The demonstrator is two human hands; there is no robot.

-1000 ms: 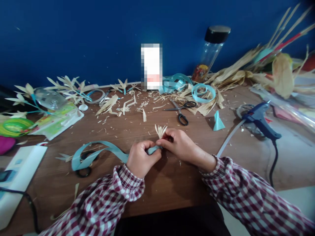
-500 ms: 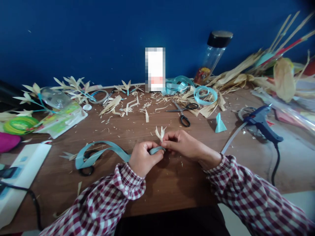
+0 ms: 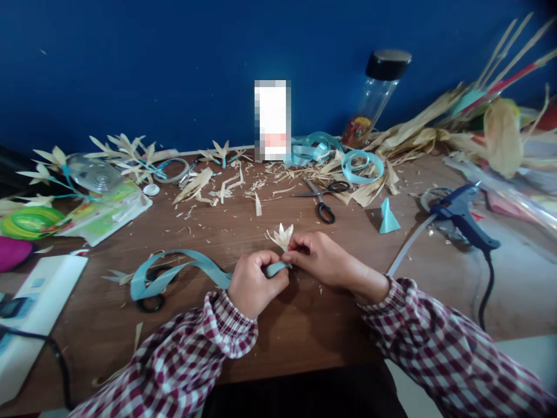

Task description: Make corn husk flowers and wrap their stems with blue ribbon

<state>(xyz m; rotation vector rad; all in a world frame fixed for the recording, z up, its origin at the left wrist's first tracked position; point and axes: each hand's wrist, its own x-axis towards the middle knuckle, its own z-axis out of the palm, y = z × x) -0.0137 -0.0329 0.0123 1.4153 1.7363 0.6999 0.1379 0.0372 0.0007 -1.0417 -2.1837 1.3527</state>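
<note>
Blue ribbon [image 3: 209, 269] pinched in left hand [image 3: 256, 283], pale flower [image 3: 283, 238] in right hand [image 3: 321, 260]; gap to table edge [image 3: 296, 367].

Dim, cool light here, soft shadow under the right hand [image 3: 319, 258], pale sheen on the tabletop [image 3: 522, 296] at right! A pixelated white rectangle [image 3: 272, 110] glares; outer edges stretch and soften.

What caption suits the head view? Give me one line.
Right grip pinches a pale flower; left grip holds blue ribbon.
</note>
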